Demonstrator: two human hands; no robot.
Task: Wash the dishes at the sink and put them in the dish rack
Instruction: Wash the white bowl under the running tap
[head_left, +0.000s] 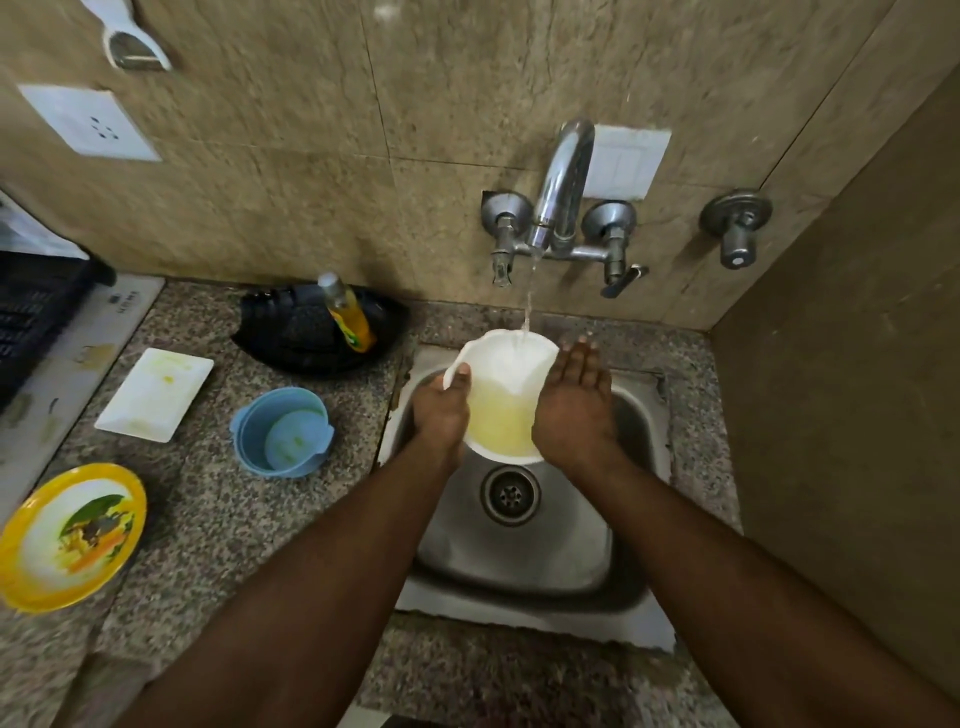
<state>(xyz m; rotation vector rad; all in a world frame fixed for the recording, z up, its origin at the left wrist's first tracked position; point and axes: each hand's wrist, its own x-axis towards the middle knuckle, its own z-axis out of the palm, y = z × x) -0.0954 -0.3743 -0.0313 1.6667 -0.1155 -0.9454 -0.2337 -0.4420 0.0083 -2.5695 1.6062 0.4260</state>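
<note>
White bowl (506, 384) — held over the steel sink (631, 415), between the two hands, tilted toward the wall; yellowish water pooled in its lower side. A thin stream from the wall tap (563, 182) falls into it near the far rim.

Left hand (441, 410) — grips the bowl's left rim, thumb curled over the edge and pinching it.

Right hand (574, 410) — flat against the bowl's right side, fingers straight and together, pointing toward the wall; it supports rather than clasps.

Sink drain (510, 493) — just nearer the person than the hands, below the bowl.

On the speckled desk (218, 499), all left of the left hand:
- blue bowl (283, 431), nearest, another blue piece nested inside;
- white rectangular plate (155, 395), farther left, yellow smears on it;
- yellow-rimmed plate (70, 535), farthest left and nearer the person, food residue on it;
- black holder (291, 332) against the wall, an orange dish-soap bottle (349, 314) leaning in it.

Black slatted rack (31, 312) — far left edge, partly out of view.
</note>
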